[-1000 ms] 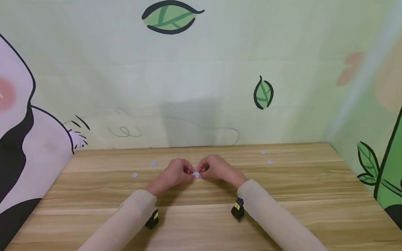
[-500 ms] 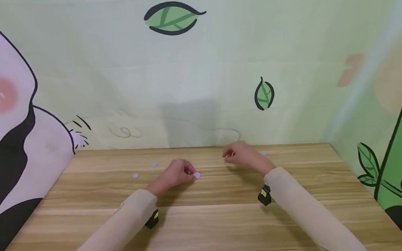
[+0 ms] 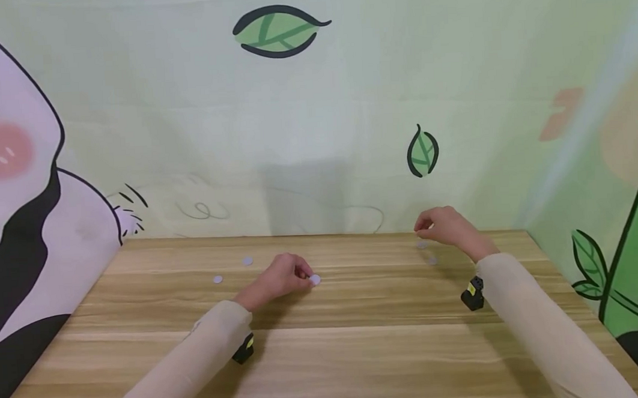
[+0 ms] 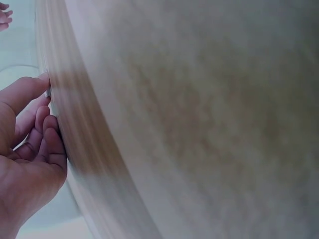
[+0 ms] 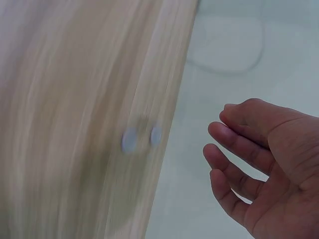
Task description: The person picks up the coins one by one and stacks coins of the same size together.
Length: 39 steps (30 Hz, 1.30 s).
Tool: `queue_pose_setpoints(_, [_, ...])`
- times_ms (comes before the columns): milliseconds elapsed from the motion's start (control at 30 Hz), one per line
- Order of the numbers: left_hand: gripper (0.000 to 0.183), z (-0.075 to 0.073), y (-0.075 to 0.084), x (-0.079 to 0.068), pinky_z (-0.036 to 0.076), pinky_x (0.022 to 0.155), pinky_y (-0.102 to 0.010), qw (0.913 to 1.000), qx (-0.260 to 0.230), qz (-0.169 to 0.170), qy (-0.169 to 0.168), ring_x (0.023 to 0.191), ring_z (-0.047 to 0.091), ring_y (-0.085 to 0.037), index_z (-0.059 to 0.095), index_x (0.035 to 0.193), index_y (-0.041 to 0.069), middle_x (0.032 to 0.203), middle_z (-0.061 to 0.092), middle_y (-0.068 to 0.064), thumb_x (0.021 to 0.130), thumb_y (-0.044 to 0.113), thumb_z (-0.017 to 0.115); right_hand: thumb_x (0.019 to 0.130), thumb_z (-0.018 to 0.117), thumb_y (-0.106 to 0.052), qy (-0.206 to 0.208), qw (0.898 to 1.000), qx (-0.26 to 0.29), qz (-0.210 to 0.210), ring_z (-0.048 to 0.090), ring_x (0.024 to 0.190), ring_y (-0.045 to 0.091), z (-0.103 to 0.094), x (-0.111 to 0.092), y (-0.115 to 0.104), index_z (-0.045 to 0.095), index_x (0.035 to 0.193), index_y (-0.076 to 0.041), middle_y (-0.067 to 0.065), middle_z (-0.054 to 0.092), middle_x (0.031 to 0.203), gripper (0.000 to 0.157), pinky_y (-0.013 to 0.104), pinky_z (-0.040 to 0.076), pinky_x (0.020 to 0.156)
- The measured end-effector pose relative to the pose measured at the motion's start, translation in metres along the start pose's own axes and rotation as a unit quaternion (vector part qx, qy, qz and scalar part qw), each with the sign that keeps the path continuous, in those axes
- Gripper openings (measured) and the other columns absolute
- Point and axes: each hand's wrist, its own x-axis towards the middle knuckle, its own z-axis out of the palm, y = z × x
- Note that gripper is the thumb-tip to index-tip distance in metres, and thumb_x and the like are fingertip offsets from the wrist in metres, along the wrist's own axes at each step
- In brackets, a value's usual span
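A small pale round disc (image 3: 315,280) is pinched between the thumb and forefinger of my left hand (image 3: 282,274), low over the middle of the table. Only a sliver of it shows at those fingertips in the left wrist view. My right hand (image 3: 448,224) hovers at the back right, fingers loosely bent and holding nothing. Below it lie two like discs, a far one (image 3: 422,244) and a nearer one (image 3: 433,261). The right wrist view has both discs, somewhat blurred, apart from the fingers (image 5: 239,144).
Two more pale discs, one farther back (image 3: 247,261) and one nearer (image 3: 218,279), lie left of my left hand. The wood-grained table (image 3: 328,367) ends at a printed cloth backdrop (image 3: 184,110) with leaves and a panda.
My right hand has let go of the disc at the middle and moved right, to above the two discs there. The left hand stays in place with the disc in its pinch.
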Motion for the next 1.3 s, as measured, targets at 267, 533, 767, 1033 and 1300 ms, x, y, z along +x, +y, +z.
queue_pose_setpoints(267, [0.01,0.0,0.0,-0.001,0.045,0.065,-0.022,1.0,-0.001,-0.001,0.0,0.073,0.053,-0.01,0.075,0.09,0.003,0.079,0.065,0.001,0.085,0.009,0.082,0.095,0.068,-0.01,-0.005,1.0,0.003,0.023,0.064,0.091,0.029,-0.002,-0.006,0.025,0.071,0.104,0.003,0.014,0.072,0.097,0.016,0.047,0.053,0.084])
queue_pose_setpoints(533, [0.01,-0.001,0.001,-0.001,0.045,0.064,-0.022,0.9999,0.002,0.012,0.003,0.072,0.052,-0.009,0.075,0.088,0.003,0.077,0.064,0.002,0.084,0.008,0.083,0.092,0.075,-0.014,0.015,1.0,0.008,0.009,0.062,0.085,0.025,0.007,-0.004,0.042,0.071,0.105,0.002,0.009,0.07,0.089,0.021,0.045,0.051,0.083])
queue_pose_setpoints(767, [0.012,-0.001,0.0,-0.001,0.045,0.065,-0.022,1.0,-0.005,0.006,-0.002,0.073,0.053,-0.009,0.075,0.09,0.002,0.078,0.065,0.001,0.084,0.009,0.083,0.091,0.077,-0.018,0.02,0.999,0.026,0.016,0.062,0.085,0.024,0.017,0.0,0.052,0.074,0.103,0.0,0.009,0.072,0.09,0.022,0.042,0.05,0.08])
queue_pose_setpoints(1033, [0.012,-0.003,-0.001,-0.001,0.046,0.065,-0.022,1.0,-0.007,-0.001,0.005,0.073,0.054,-0.01,0.075,0.091,0.002,0.08,0.066,0.0,0.084,0.009,0.083,0.092,0.076,-0.024,0.028,0.996,0.059,0.053,0.065,0.099,0.032,0.041,0.003,0.056,0.075,0.107,0.002,0.015,0.073,0.103,0.029,0.049,0.051,0.09])
queue_pose_setpoints(1300, [0.012,-0.001,-0.004,0.0,0.045,0.064,-0.021,1.0,-0.003,0.001,0.002,0.073,0.053,-0.01,0.076,0.09,0.003,0.079,0.065,0.0,0.083,0.008,0.083,0.091,0.077,-0.025,0.061,0.993,0.065,0.081,0.066,0.099,0.034,0.054,0.002,0.053,0.075,0.107,0.002,0.016,0.074,0.101,0.032,0.048,0.052,0.09])
